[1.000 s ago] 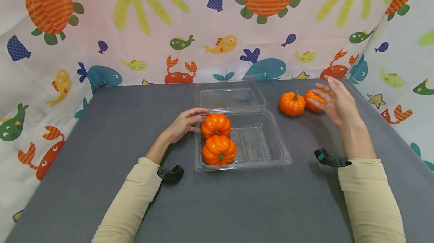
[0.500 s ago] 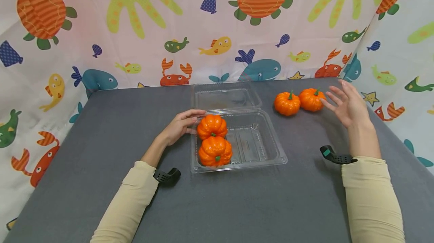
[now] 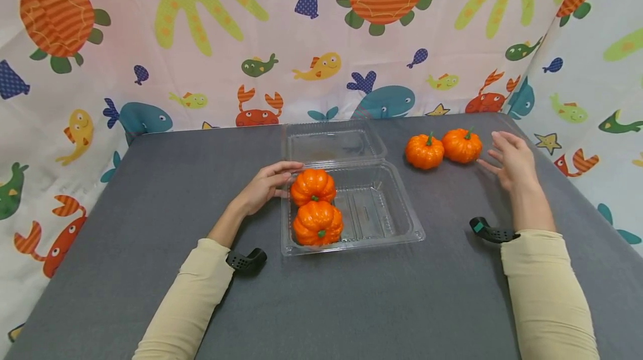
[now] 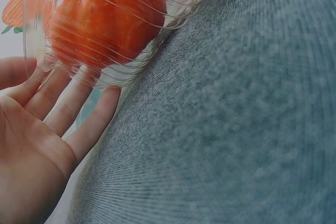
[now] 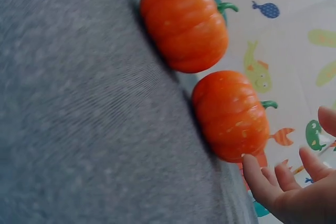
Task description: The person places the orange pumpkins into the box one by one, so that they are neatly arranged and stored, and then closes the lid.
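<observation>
My left hand [image 3: 262, 188] rests at the left side of a clear plastic clamshell container [image 3: 374, 204], its fairly straight fingers touching the ribbed wall in the left wrist view. Two shiny orange mini pumpkins sit in the container's left half: a rear pumpkin [image 3: 312, 186] and a front pumpkin [image 3: 318, 222]. Right of the container, two more stand side by side on the table, a left pumpkin [image 3: 424, 152] and a right pumpkin [image 3: 462, 145], both with green stems. My right hand [image 3: 514, 162] is just right of that right pumpkin, fingers spread and holding nothing; in the right wrist view a fingertip overlaps its lower edge, contact unclear.
The container's hinged lid [image 3: 334, 142] lies folded back toward the table's far edge. A grey cloth covers the table [image 3: 351, 304]. Behind and at both sides hangs a white curtain [image 3: 211, 81] printed with sea animals. Both wrists carry dark straps.
My right hand has shifted from partly in front of the right-hand pumpkin to its right side and lowered slightly. The left hand stays at the container. The head view has shifted slightly.
</observation>
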`<state>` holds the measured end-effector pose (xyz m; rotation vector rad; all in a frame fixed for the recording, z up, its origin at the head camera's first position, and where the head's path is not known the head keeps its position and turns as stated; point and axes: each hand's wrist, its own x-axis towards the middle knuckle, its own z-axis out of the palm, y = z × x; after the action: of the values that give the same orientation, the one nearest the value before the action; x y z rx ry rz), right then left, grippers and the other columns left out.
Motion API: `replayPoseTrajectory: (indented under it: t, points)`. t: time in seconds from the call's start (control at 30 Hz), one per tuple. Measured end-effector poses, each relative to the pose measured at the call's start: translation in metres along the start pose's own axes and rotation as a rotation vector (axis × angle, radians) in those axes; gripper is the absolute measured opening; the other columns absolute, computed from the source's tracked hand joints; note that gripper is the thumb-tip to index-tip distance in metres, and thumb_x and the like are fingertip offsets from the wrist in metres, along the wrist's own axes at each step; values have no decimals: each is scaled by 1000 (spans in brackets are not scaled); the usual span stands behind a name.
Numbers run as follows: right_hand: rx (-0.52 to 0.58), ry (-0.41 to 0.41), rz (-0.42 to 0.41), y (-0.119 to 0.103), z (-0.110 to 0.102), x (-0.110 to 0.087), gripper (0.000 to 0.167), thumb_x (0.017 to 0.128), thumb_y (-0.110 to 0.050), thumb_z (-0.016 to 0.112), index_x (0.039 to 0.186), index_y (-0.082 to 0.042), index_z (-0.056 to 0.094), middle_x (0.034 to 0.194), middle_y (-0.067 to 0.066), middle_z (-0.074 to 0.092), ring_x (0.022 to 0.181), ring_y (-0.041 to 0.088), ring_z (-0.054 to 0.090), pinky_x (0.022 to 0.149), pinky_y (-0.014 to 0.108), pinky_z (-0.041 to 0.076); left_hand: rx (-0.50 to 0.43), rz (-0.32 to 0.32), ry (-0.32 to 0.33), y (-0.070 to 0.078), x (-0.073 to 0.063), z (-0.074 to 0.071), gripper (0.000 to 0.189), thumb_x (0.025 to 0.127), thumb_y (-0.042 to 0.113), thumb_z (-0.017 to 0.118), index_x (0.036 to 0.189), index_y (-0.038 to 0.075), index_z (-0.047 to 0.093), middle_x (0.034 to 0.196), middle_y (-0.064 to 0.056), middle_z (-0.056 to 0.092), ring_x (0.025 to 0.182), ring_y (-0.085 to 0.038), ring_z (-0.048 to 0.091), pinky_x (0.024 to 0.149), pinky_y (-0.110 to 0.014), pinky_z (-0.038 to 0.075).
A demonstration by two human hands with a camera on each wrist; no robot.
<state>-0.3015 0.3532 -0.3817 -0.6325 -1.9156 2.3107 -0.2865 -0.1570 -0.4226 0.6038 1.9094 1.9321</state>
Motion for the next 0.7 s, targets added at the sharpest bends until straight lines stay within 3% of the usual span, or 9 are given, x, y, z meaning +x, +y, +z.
replayPoseTrajectory:
  t: [0.2, 0.57, 0.7]
  points:
    - [-98, 21, -4, 6, 4, 2, 86, 77, -51, 69, 148, -25, 28, 148, -6, 24, 135, 24, 19, 99, 39, 35, -8, 1, -3, 1, 0, 1, 42, 101, 11, 40, 138, -8, 41, 143, -20, 40, 114, -20, 51, 81, -36, 51]
    - [-192, 28, -20, 15, 13, 8, 92, 80, -55, 62, 153, -21, 17, 158, 7, 4, 141, 30, 13, 103, 48, 30, -6, 0, 1, 1, 0, 1, 42, 101, 12, 40, 138, -7, 41, 142, -19, 41, 114, -20, 52, 81, -36, 51]
    - [-251, 45, -26, 15, 19, 13, 94, 80, -57, 61, 153, -19, 15, 157, 11, 8, 140, 32, 18, 100, 48, 33, -5, 8, 5, 1, -1, 2, 42, 101, 13, 41, 138, -8, 41, 141, -19, 42, 114, -19, 52, 81, -36, 51]
